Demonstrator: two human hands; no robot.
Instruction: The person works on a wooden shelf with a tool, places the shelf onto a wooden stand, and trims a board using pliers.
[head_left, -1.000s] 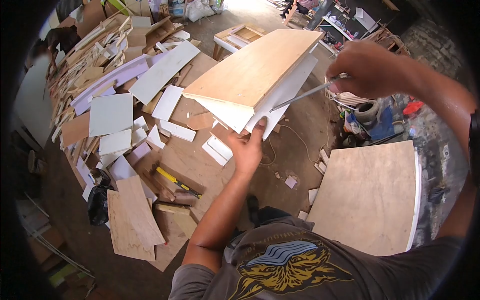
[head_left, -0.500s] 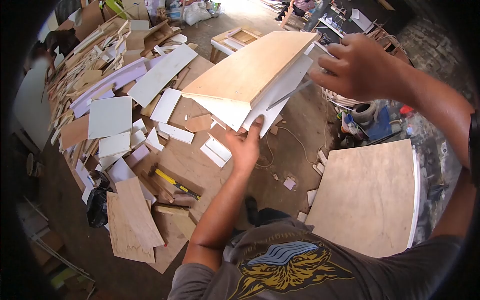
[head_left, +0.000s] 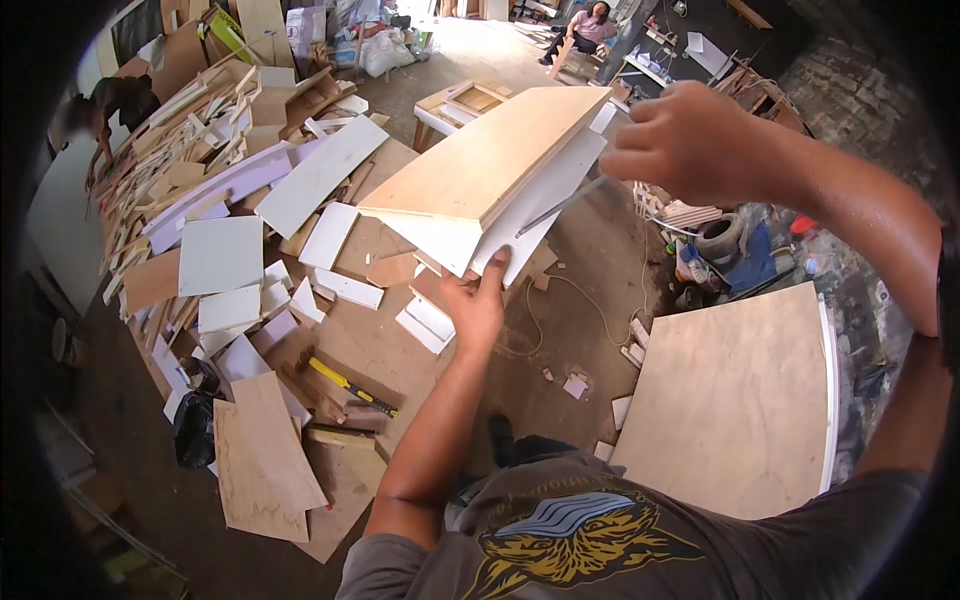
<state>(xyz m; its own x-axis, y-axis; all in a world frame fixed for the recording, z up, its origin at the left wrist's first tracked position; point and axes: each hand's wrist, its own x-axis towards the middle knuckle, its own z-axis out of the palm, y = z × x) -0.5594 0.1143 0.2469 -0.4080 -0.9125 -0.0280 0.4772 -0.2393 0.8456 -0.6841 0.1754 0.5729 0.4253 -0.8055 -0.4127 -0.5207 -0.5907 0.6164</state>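
My left hand (head_left: 478, 305) grips the near lower corner of a wooden box-like piece (head_left: 490, 150), its thumb pressed on a white panel (head_left: 535, 210) and its other fingers partly hidden beneath. The piece has a light plywood face on top and white sides, and it is held tilted in the air. My right hand (head_left: 680, 145) is closed at the far right end of the piece. From it runs a slim grey rod-like tool (head_left: 560, 207), its thin end over the white panel near my left thumb. The tool's other end is hidden in my fist.
Boards and offcuts (head_left: 220, 255) are heaped at left, with a yellow-and-black hammer (head_left: 350, 385) nearby. A large plywood panel (head_left: 730, 400) stands at lower right. A small wooden frame (head_left: 465, 105) is beyond. One person (head_left: 125, 105) bends at far left; another (head_left: 590, 28) sits at the back.
The wooden piece and my left hand appear slightly lower and further left, as the view has shifted. My right hand has also moved a little left, with the rod-like tool still against the panel area.
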